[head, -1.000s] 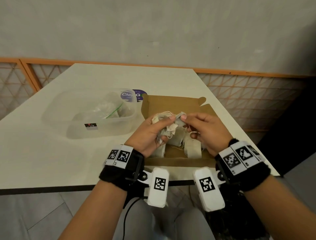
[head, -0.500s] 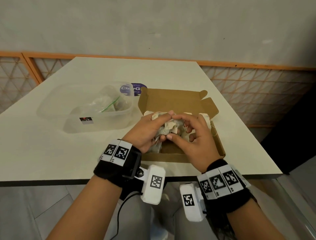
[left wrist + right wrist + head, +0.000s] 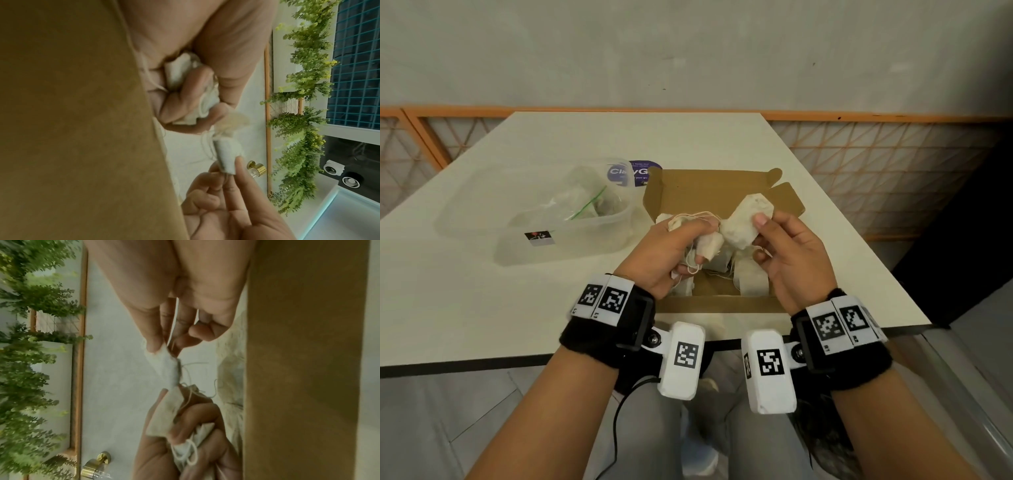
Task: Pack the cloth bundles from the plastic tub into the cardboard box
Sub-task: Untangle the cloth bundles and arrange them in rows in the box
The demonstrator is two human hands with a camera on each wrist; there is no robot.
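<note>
Both hands hover over the open cardboard box [image 3: 722, 303] near the table's front edge. My left hand [image 3: 671, 246] grips a clump of small off-white cloth bundles [image 3: 709, 245] with loose strings [image 3: 185, 91]. My right hand [image 3: 784, 250] pinches one cloth bundle [image 3: 748, 219] between thumb and fingers [image 3: 162, 363], lifted up beside the left hand's clump; strings join the two. More bundles [image 3: 751, 281] lie inside the box. The clear plastic tub [image 3: 544, 219] stands to the left and holds a few more bundles [image 3: 585, 202], dimly seen.
A purple round sticker [image 3: 643, 171] lies behind the tub. The box's lid flap [image 3: 709, 188] stands open at the back. An orange lattice railing [image 3: 876, 164] runs behind and to the right of the white table [image 3: 465, 291]. My knees are below the table's front edge.
My right hand has drawn one bundle up and to the right, out of the clump that the left hand holds. Both hands rose slightly above the box.
</note>
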